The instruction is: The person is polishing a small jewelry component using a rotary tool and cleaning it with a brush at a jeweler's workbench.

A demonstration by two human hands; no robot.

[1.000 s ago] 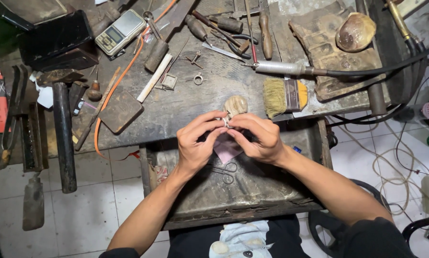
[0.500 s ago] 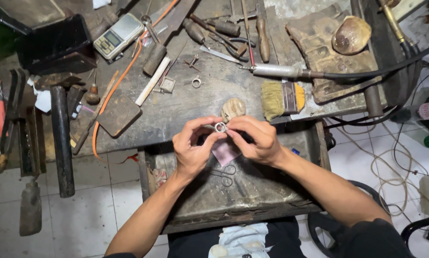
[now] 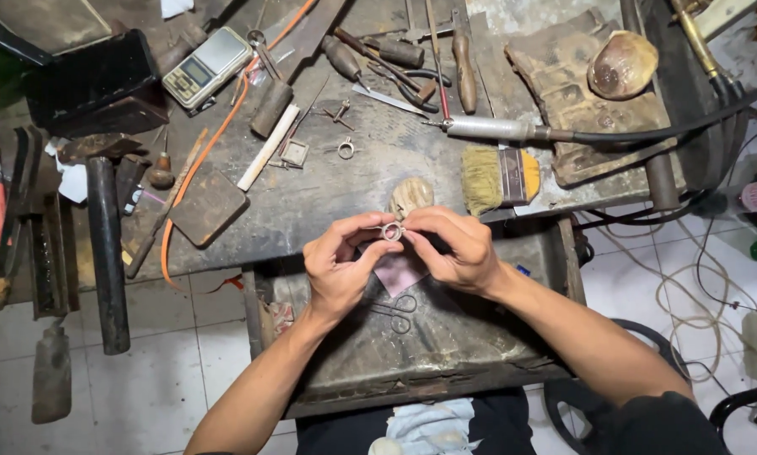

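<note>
Small silver metal ring pinched between left hand and right hand fingertips | opening faced camera | held above dark pull-out tray, just off worn grey desk edge | open room below.

A scuffed dark worktop is carrying a brush, with a scale lying well left of it.
</note>
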